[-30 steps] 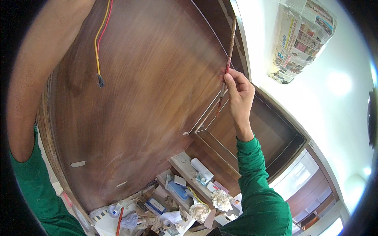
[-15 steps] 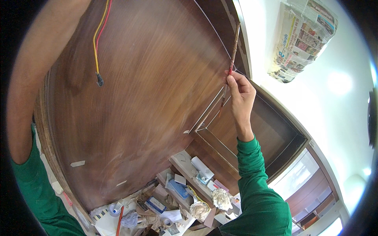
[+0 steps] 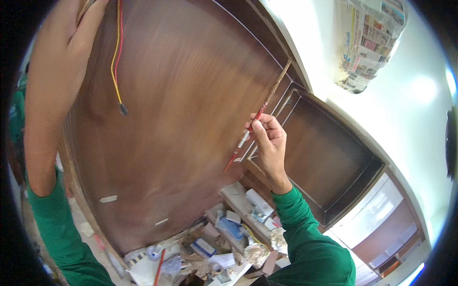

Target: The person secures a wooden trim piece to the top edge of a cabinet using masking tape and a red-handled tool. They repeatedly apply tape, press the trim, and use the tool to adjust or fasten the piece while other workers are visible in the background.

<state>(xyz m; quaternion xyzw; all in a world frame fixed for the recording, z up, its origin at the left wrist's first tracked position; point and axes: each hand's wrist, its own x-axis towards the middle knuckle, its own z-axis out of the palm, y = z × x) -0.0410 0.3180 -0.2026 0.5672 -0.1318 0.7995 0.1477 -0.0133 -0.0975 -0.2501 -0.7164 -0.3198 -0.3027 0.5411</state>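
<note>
My right hand [image 3: 271,138] pinches a slim paintbrush [image 3: 264,106] with a red, paint-flecked handle. It slants across the brown wooden panel [image 3: 162,109], with one end up toward the white-lined edge of the cabinet and the other pointing down left. Whether the brush touches the wood, I cannot tell. My left hand [image 3: 59,57] is raised at the upper left. Its thumb and fingers close round the wooden edge [image 3: 85,10] there, and the fingertips are cut off by the frame. Beside it hang a yellow and a red wire [image 3: 117,62] with a dark taped end.
An open cabinet recess [image 3: 324,152] lies right of the panel. Below are a shelf with a white roll [image 3: 259,202], blue boxes [image 3: 204,248], crumpled cloths [image 3: 256,255], a tape roll [image 3: 154,252] and a red stick [image 3: 159,267]. A newspaper-wrapped fixture [image 3: 369,47] sits on the white ceiling.
My right hand has moved down and left with the paintbrush, which now leans more to the side. The view has shifted, and more of my left hand shows.
</note>
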